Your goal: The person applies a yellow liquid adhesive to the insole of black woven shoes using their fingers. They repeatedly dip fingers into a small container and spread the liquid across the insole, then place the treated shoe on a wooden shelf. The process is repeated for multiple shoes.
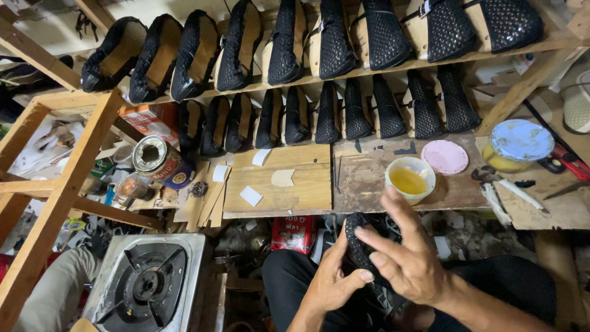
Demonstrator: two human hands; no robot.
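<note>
Over the person's lap, the left hand [332, 280] clasps a black woven shoe [359, 246] from below. The right hand [409, 261] hovers above it, fingers spread and empty. A cup of yellow glue [410, 179] sits on the bench [369, 178] just beyond.

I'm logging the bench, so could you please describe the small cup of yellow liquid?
The cup is small, round, cream-coloured and looks like plastic. It stands upright and open on the worn wooden board, partly filled with clear amber-yellow liquid. A pink lid lies just beside it. The right hand's fingertips reach close to its rim; contact is unclear.
</note>
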